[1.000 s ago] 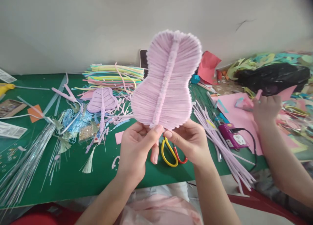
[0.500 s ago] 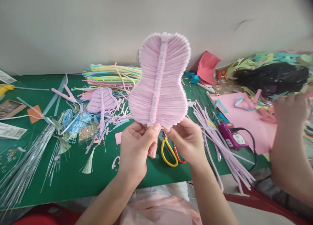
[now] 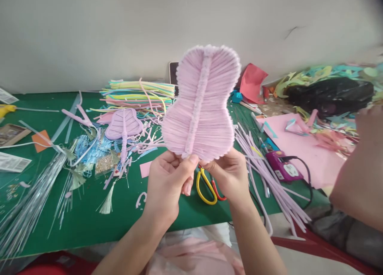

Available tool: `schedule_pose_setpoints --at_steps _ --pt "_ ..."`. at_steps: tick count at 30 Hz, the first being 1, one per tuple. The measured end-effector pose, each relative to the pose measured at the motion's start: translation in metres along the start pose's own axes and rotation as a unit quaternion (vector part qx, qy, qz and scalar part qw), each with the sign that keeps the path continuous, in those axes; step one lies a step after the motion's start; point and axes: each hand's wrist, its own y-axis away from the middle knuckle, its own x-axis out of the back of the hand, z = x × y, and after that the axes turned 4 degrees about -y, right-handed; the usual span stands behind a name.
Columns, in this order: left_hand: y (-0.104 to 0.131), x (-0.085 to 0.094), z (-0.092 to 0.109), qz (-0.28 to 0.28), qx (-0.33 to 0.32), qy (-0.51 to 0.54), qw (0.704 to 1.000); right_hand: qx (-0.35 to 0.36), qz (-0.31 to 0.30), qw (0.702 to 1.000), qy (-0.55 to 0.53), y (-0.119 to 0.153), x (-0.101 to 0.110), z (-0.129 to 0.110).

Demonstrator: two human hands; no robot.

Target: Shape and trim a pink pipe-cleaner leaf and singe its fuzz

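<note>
A fuzzy pink, two-lobed panel (image 3: 200,107) with a thick ridge down its middle is held upright above the table. My left hand (image 3: 170,183) pinches its bottom edge near the ridge, thumb in front. My right hand (image 3: 230,175) grips the same edge further right, its thumb also in front. Scissors (image 3: 206,189) with yellow and red handles lie behind and between my hands, their blades hidden. A smaller purple fan shape (image 3: 124,125) with a wrapped handle lies to the left on the green table (image 3: 119,227).
Coloured pipe cleaners (image 3: 137,93) lie at the back, pink ones (image 3: 269,183) at the right. Near them sit a purple power strip (image 3: 283,166) and pink paper (image 3: 317,163). Silvery strands (image 3: 36,203) spread at left. Another person's arm (image 3: 363,175) reaches in from the right.
The pink panel has shifted slightly right and down and leans a little more to the right, still in both hands. The other person's arm has moved right and partly out of view.
</note>
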Motion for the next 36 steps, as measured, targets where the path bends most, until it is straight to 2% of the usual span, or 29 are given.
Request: schedule_pose_setpoints --at_steps 5,8,11,16,20,25,36 --pt "0.000 -0.001 -0.005 0.022 -0.033 -0.008 0.999 -0.024 -0.021 0.999 -0.041 0.005 -0.004 -0.002" --pt "0.002 -0.002 -0.006 0.019 -0.040 -0.005 0.999 -0.054 -0.009 0.996 -0.077 0.007 -0.007 -0.006" --pt "0.004 -0.002 -0.006 0.011 -0.045 0.004 0.999 -0.095 0.001 0.988 -0.121 0.006 -0.012 -0.008" --pt "0.008 -0.001 -0.003 0.002 -0.055 0.012 0.998 -0.175 -0.027 0.967 -0.184 0.004 -0.015 -0.011" --pt "0.009 0.001 -0.004 -0.002 -0.054 0.011 0.998 -0.170 -0.051 0.964 -0.197 0.006 -0.010 -0.009" --pt "0.008 0.001 -0.005 0.001 -0.056 0.021 0.998 -0.169 -0.036 0.969 -0.177 0.005 -0.008 -0.007" --pt "0.006 0.001 -0.001 0.012 -0.036 -0.015 0.999 -0.160 -0.060 0.971 -0.164 0.005 -0.005 -0.004"
